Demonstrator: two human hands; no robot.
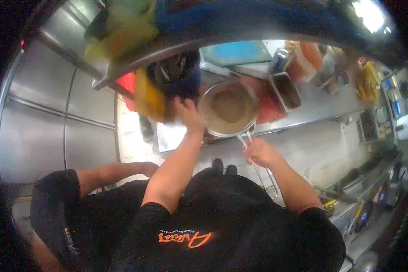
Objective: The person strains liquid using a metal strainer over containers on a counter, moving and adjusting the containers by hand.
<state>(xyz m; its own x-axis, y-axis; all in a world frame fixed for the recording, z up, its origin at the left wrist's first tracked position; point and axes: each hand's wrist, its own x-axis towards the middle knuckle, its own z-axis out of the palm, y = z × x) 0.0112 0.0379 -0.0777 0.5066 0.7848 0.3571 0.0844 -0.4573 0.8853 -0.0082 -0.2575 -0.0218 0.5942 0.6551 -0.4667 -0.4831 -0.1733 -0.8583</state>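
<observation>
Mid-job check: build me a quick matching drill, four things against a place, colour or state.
1. Wearer's right hand
2. Wearer's left hand
3. Cutting board
4. Rectangular metal container

A. Blue
B. Just right of the round sieve, dark inside
C. On the sieve's handle
D. Left of the sieve

Pairs: 1-C, 2-D, 3-A, 4-B

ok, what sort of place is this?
Most likely a commercial kitchen. The right hand grips the handle of what looks like a large strainer, a long metal worktop runs along the wall, and what appears to be a blue cutting board lies behind.
</observation>
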